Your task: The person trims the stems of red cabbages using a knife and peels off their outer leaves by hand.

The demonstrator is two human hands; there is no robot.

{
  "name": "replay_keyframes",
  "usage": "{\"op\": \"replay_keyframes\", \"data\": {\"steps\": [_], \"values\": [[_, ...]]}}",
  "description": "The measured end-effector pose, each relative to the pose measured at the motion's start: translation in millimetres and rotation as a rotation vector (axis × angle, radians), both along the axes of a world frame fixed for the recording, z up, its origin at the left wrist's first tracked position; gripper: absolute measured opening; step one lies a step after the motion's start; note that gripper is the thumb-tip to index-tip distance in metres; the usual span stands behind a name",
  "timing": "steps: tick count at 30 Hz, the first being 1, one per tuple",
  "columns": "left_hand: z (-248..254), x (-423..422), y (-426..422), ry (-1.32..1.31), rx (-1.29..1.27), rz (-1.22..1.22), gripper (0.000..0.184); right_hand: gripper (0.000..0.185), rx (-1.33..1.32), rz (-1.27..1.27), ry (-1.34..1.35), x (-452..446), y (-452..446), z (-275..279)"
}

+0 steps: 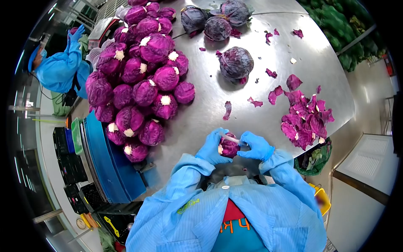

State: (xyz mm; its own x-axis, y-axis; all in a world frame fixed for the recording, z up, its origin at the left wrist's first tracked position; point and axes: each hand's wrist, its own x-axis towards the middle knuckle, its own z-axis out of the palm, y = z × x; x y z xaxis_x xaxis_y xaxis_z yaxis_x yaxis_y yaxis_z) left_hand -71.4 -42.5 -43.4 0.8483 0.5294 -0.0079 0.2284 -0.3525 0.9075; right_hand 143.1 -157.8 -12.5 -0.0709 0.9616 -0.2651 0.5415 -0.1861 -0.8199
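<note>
My left hand [213, 147], in a blue glove, is wrapped round the left side of a small purple cabbage [229, 147] at the table's near edge. On the cabbage's right, my right hand [255, 146], also gloved, is closed with its fingertips close to the cabbage. A thin pale strip, perhaps a blade, crosses the cabbage's top and runs to my right fingers; it is blurred. White cut stem shows on the cabbage's left side. A big heap of peeled purple cabbages [157, 48] lies to the left. Darker unpeeled cabbages [236, 64] rest farther back.
Torn purple leaves [305, 119] are piled on the metal table [197, 117] at right, with scraps scattered about. A green-lined bin [315, 161] stands below the right edge. Blue trays [111, 164] are at left. Another person [58, 69] in blue stands at far left.
</note>
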Motion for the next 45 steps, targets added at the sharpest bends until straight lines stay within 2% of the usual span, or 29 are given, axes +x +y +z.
{"op": "replay_keyframes", "data": {"steps": [3,6,7,9,13,16,19,25,28,31,34,37,40,43,45], "values": [[-8.5,1.7,3.8,0.073,-0.080,0.059,0.109,0.052,0.140,-0.171,0.112,-9.1,2.9,23.6],[-7.8,10.0,6.9,0.070,-0.077,0.009,0.107,0.055,0.246,-0.080,0.141,-15.9,3.0,8.0],[-2.8,13.0,8.5,0.118,-0.012,-0.016,0.107,0.048,0.282,-0.082,0.125,-23.1,2.7,7.2],[9.1,18.2,10.7,0.210,0.120,-0.062,0.106,0.043,0.256,-0.146,0.176,-23.8,-5.1,-2.3],[12.6,20.9,8.0,0.252,0.109,-0.053,0.108,0.034,0.283,-0.241,0.330,-27.9,-11.2,-11.8],[17.1,23.6,9.5,0.288,0.123,-0.047,0.108,0.036,0.282,-0.254,0.465,-25.1,-16.1,-24.5],[17.4,23.9,11.1,0.288,0.115,-0.051,0.107,0.037,0.285,-0.236,0.490,-23.6,-17.3,-22.9],[10.3,25.4,17.7,0.366,-0.091,-0.071,0.111,0.039,0.278,-0.067,0.121,-11.4,-4.8,-2.6],[5.8,26.7,19.9,0.361,-0.191,-0.082,0.115,0.041,0.372,-0.063,0.052,-5.2,-0.6,0.6],[14.2,22.8,18.0,0.302,-0.214,-0.033,0.115,0.043,0.269,-0.025,-0.078,-0.2,-2.0,0.0],[14.5,21.6,19.8,0.286,-0.162,-0.062,0.112,0.042,0.274,-0.051,-0.111,-2.5,-3.4,-2.0],[21.5,18.9,22.5,0.282,-0.151,-0.087,0.110,0.044,0.140,-0.125,-0.010,-5.5,-2.5,-2.1],[13.8,15.4,23.3,0.256,-0.203,-0.077,0.109,0.048,0.352,-0.163,0.201,-6.7,3.1,-16.1],[13.0,11.3,25.5,0.205,-0.201,-0.104,0.108,0.053,0.123,-0.226,0.387,-10.6,-1.1,-18.0],[9.0,8.4,25.9,0.163,-0.168,-0.127,0.107,0.053,0.020,-0.253,0.301,-14.2,-2.7,-7.9]]}}
